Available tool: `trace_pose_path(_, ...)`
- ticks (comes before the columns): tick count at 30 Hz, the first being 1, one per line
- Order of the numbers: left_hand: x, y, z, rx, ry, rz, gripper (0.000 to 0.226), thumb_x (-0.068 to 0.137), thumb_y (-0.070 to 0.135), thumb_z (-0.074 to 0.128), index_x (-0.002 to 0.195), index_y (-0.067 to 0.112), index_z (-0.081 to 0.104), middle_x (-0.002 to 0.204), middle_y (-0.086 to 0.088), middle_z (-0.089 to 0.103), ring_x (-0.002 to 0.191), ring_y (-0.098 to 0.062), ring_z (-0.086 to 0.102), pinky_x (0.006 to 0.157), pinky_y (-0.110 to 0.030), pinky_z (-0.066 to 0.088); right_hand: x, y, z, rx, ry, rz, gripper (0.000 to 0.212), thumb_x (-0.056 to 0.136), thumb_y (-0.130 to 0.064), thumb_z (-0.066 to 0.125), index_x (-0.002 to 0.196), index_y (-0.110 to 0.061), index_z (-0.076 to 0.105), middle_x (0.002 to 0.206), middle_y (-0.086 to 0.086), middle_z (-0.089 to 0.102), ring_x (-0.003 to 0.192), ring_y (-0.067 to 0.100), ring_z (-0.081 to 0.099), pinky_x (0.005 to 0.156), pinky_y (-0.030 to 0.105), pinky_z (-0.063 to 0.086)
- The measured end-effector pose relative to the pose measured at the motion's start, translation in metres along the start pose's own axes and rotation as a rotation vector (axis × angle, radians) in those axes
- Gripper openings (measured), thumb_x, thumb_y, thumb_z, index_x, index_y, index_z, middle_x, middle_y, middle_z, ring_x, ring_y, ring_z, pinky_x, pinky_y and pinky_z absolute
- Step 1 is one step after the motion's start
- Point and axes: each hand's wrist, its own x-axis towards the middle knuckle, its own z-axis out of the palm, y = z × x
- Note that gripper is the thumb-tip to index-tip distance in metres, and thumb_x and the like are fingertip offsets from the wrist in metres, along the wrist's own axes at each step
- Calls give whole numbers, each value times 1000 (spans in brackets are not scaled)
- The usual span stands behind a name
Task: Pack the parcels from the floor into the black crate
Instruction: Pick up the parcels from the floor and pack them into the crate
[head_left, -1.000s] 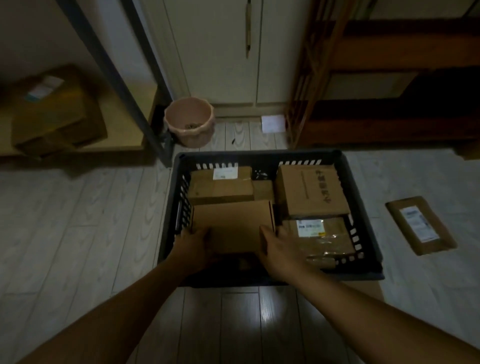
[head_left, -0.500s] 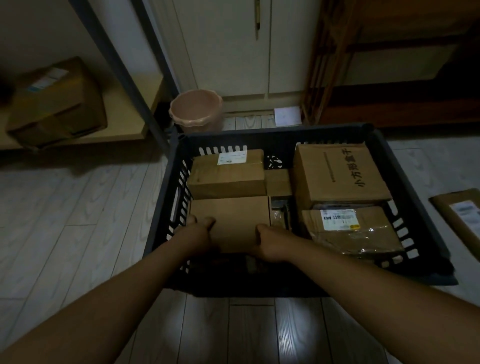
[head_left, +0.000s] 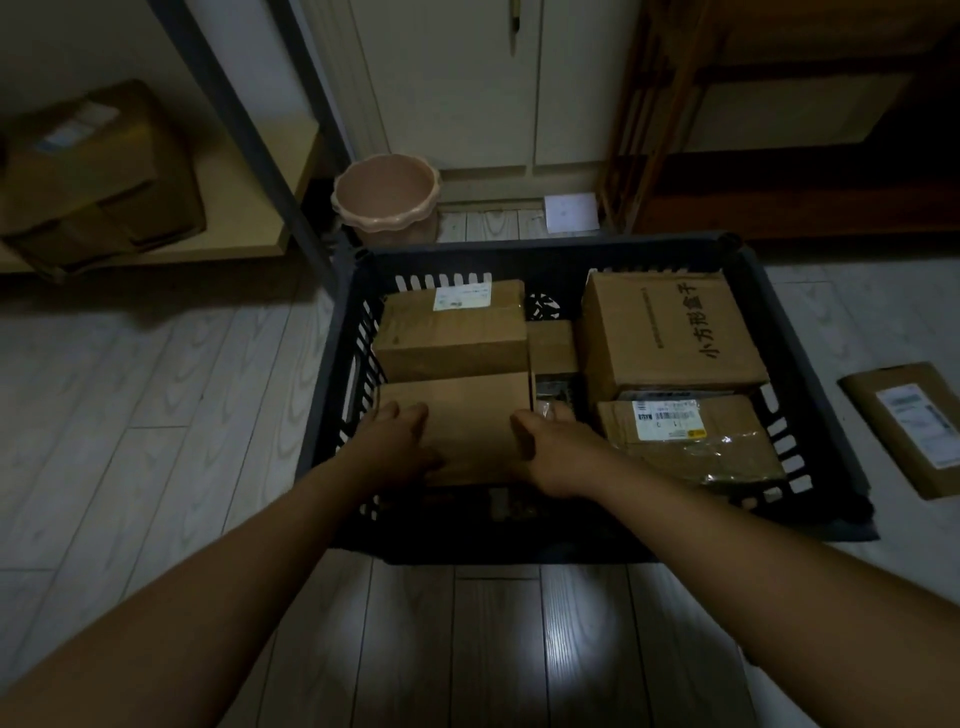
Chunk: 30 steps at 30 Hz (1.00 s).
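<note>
Seating the plain cardboard box (head_left: 467, 421) in the black crate (head_left: 545, 247) is the step in hand. The box lies level in the near-left part of the crate, its far edge against a labelled box (head_left: 452, 332) at the crate's far left and its right edge beside a small box (head_left: 551, 345) at the crate's centre. The left hand (head_left: 400, 441) grips the box at its left side, fingers curled over the top edge. The right hand (head_left: 550, 447) grips the right side, fingers wrapped round the edge into the gap there. Whether the box already rests on the crate bottom cannot be told. The right half of the crate holds a large printed box (head_left: 670, 332) at the far side and a taped parcel (head_left: 685, 436) at the near side. One flat parcel (head_left: 914, 426) lies on the floor outside the crate's right wall, so the task appears mostly done but not complete. The next move calls for letting go with both hands, lifting them out of the crate, reaching for the flat parcel and laying it on top of the packed boxes, since little open space shows inside the crate.
</note>
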Motion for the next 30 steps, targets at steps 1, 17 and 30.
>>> trace_pose_path(1,-11,1,-9,-18,-9,9,78,89,50,52,150,20,14,156,-17,11,142,-39,13,116,-48,18,-11,-2,-8,21,10,6,72,92,-39,55,151,-28,17,157,14,5,137,37,28,110,35,30)
trace_pose_path(17,-366,94,-297,-198,35,-12,76,96,38,46,151,20,-3,158,-16,3,146,-31,0,118,-42,2,-346,-91,-258,-7,221,20,73,88,-52,43,150,-21,22,157,16,16,142,33,18,116,45,20)
trace_pose_path(30,-522,175,-351,-255,216,204,81,87,46,57,150,32,8,160,-6,3,146,-32,2,119,-47,12,-578,-70,-323,-60,432,241,73,96,-48,43,153,-22,6,161,10,2,147,27,7,119,39,14)
